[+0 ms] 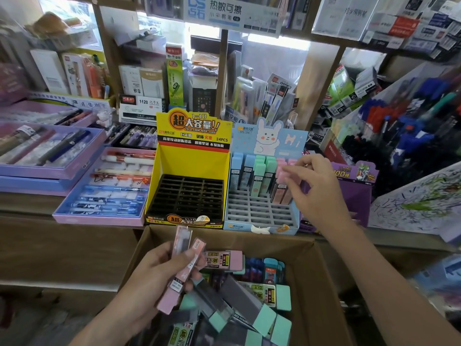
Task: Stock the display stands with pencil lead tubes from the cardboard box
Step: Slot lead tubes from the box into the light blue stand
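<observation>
Head view looks down on a cardboard box (305,283) standing open below the counter (25,201), with two display stands side by side at the counter's front edge. The left hand (159,273) hovers over the box, its fingers curled round a small fanned bundle of pink-capped tubes (175,280). It probably serves as a ready supply, so the other hand need not dip into the box for each one.

The right hand (314,188) reaches to the blue bunny stand (259,217) and pinches the cap of a pink tube (283,174) between thumb and fingertips, at the stand's right-hand column. Gripping by the top likely keeps the fingers clear of neighbouring tubes while the foot finds its slot. Whether that tube is fully seated I cannot tell.

The back rows of this stand hold blue tubes (247,168), green tubes (265,169) and pink ones upright, sorted by colour into columns, while the front rows of its grid are bare. The yellow stand (189,196), touching it on the left, has nothing in its black grid.

More lead tubes, many of them mint-capped tubes (262,318), lie jumbled in the box. Judging by the bare slots, the stocking is at an early stage, and pink looks to be the colour in hand.
</observation>
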